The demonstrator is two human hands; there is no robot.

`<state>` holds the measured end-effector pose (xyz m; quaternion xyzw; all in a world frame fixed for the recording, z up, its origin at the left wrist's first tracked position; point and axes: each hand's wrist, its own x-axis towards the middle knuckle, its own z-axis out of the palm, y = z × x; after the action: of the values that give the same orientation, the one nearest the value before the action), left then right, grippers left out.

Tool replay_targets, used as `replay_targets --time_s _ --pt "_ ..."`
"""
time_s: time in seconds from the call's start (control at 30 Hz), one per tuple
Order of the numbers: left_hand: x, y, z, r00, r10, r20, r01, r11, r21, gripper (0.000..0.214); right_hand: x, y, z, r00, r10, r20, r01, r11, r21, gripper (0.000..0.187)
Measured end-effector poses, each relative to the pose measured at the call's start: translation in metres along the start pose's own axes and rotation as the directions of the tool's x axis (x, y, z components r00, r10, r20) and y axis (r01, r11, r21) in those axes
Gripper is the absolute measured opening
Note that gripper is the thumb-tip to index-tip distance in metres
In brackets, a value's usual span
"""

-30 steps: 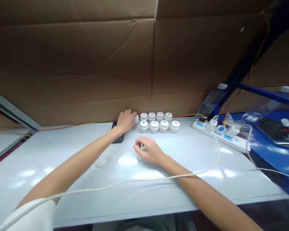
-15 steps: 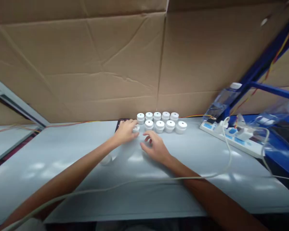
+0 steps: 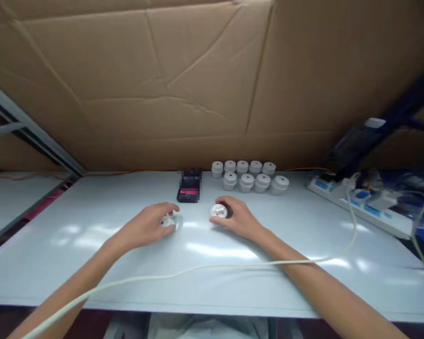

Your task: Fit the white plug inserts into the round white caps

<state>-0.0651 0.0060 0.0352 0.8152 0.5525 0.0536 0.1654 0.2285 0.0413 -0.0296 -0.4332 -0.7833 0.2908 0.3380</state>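
Note:
My right hand [image 3: 242, 217] holds a small white round housing [image 3: 219, 211] between thumb and fingers, its open face with inner parts turned up. To the left, my left hand [image 3: 150, 225] curls its thumb and fingers around a white round cap [image 3: 167, 222] low over the table; the fingers partly cover the cap. Behind the hands, several white round housings [image 3: 246, 182] with a small dark hole on top stand in two rows near the cardboard wall.
A dark phone-like device [image 3: 189, 194] lies behind my hands on the grey table [image 3: 205, 287]. A pale cable [image 3: 205, 266] crosses in front and over my forearms. On the right are a white power strip [image 3: 367, 207] and a clear bottle [image 3: 353, 141]. Cardboard [image 3: 205, 61] stands behind.
My left hand has left the spot by the rows and come back, left and nearer, to the white cap. My right hand now holds a housing. The dark device is uncovered.

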Motion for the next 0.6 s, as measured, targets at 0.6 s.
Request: replay_targets --time_s 0.6 --pt "0.052 0.052 0.023 0.953 0.252 -0.166 -0.297 0.88 -0.37 0.07 -0.002 0.006 0.006 0.981 -0.194 -0.008 0.191 0.958 0.216 0.09"
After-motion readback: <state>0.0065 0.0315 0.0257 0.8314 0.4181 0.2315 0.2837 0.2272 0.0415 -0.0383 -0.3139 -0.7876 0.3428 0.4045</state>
